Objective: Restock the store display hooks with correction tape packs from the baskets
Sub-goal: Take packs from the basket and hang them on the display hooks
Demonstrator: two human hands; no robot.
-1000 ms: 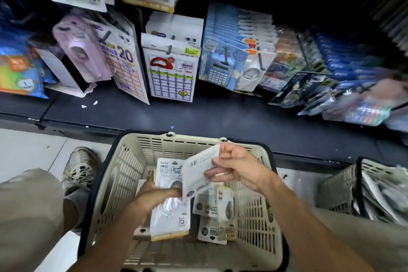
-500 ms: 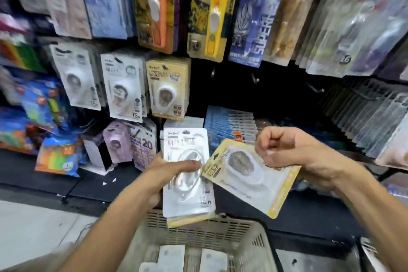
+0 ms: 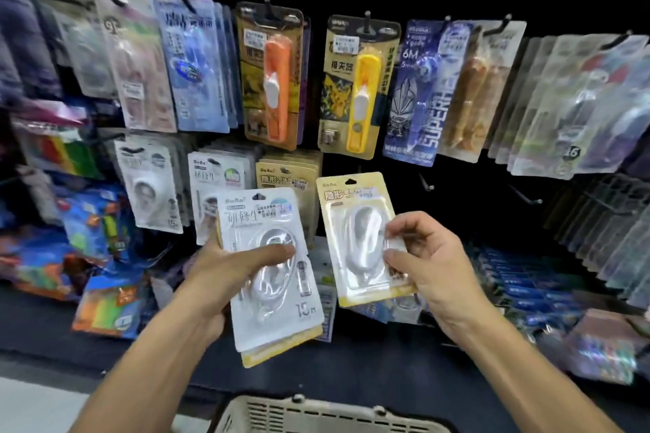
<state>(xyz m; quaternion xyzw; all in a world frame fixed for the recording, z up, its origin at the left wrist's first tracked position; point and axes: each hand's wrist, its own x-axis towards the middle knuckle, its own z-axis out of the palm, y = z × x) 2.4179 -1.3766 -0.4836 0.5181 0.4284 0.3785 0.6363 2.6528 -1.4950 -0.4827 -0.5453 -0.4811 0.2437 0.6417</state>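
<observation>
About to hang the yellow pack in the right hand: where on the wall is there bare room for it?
Bare room: the dark gap right of the hanging yellow packs, below the yellow pen pack, with two bare hooks. Crowded: left of it, and the clear sleeves to the right. The right hand holds the yellow pack; the left hand grips a stack.

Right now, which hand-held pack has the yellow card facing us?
The yellow-carded pack in the right hand. The left hand shows a white-carded pack in front.
</observation>
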